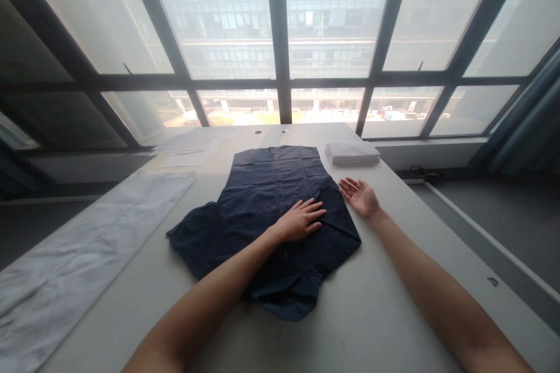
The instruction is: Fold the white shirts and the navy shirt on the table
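A dark navy button-up shirt [258, 180] lies spread on the white table, front side up, its collar end towards me and its hem towards the window. My left hand [300, 221] rests flat on the shirt's right half with fingers spread, just right of the button line. At the shirt's right edge is my right hand [359, 198], palm turned upward and fingers stretched out. Its fingertips are at the cloth's border; whether they touch it I cannot tell. One sleeve sticks out to the left; the right side has a pointed corner near my right forearm.
White folded cloth or sheets [352, 152] are stacked at the table's far right. A long white crumpled fabric [100, 239] covers the left side, with flat white sheets [188, 148] beyond it. The white table [363, 315] reaches to large windows. A small dark mark [492, 281] is at right.
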Motion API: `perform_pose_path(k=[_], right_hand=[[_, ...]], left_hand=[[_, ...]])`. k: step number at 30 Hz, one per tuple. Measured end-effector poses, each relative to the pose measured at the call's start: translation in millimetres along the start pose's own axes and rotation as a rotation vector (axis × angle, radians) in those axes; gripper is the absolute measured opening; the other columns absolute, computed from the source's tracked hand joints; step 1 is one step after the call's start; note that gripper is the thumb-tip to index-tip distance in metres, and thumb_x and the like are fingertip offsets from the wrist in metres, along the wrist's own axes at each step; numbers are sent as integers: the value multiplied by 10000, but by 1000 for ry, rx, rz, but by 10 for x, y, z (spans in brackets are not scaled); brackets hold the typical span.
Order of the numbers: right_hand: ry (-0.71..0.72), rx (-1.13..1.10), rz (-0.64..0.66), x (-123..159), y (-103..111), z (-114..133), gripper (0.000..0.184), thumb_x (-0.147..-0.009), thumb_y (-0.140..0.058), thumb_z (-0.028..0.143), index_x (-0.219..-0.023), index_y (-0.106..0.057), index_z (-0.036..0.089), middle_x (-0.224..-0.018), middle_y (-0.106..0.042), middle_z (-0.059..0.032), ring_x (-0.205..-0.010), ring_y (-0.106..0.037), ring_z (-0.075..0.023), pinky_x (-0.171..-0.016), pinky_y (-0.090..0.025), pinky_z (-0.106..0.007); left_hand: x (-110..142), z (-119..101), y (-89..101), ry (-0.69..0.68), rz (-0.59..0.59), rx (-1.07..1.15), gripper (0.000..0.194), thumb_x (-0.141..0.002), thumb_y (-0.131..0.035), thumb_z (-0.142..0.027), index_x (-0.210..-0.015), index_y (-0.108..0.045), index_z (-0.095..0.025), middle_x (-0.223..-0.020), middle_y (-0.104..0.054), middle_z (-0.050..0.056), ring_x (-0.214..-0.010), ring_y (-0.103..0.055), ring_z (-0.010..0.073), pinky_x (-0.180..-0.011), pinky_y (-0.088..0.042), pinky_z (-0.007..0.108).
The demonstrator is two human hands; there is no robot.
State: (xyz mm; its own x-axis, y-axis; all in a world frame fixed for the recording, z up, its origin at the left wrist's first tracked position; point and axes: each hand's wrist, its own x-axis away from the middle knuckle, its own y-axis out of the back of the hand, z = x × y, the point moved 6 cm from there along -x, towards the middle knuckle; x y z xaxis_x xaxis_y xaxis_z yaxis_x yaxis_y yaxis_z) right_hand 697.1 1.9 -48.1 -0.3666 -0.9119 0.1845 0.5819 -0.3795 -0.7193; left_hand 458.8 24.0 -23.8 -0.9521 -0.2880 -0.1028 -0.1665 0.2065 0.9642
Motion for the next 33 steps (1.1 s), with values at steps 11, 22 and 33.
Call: perform_pose_path(k=[11, 22, 33], right_hand=[[-193, 65, 419, 283, -318, -94, 402, -1040, -359, 361, -1313, -603, 196, -1345, -663, -123, -1251, -623, -278, -1069, -482, -527], [-81, 4, -11, 76, -129, -142, 270, -985, -434, 220, -1155, -643, 206, -1145, -730, -115, -1056, -719, -227, -856, -624, -409], [166, -87, -214, 4, 51, -11, 291, -957, -416, 253, -982, -706, 248, -1098, -752, -36, -1081, -682, -142, -944, -569, -316]], left_hand=[[32, -265, 159, -179, -145, -158, 470, -1024, -495, -286, -1493, -477, -276, -1614, -373, 47, -1540, -195, 245, -1260, -80, 522], [34, -362, 38, -238, 56, 33, 505, -1039, -472, -471, -1514, -456, -300, -1614, -371, 43, -1518, -259, 283, -1241, -185, 514], [27, -325, 22, -231, 37, 71, 508, -1029, -498, -463, -1516, -452, -323, -1613, -371, 34, -1518, -263, 260, -1247, -164, 488]])
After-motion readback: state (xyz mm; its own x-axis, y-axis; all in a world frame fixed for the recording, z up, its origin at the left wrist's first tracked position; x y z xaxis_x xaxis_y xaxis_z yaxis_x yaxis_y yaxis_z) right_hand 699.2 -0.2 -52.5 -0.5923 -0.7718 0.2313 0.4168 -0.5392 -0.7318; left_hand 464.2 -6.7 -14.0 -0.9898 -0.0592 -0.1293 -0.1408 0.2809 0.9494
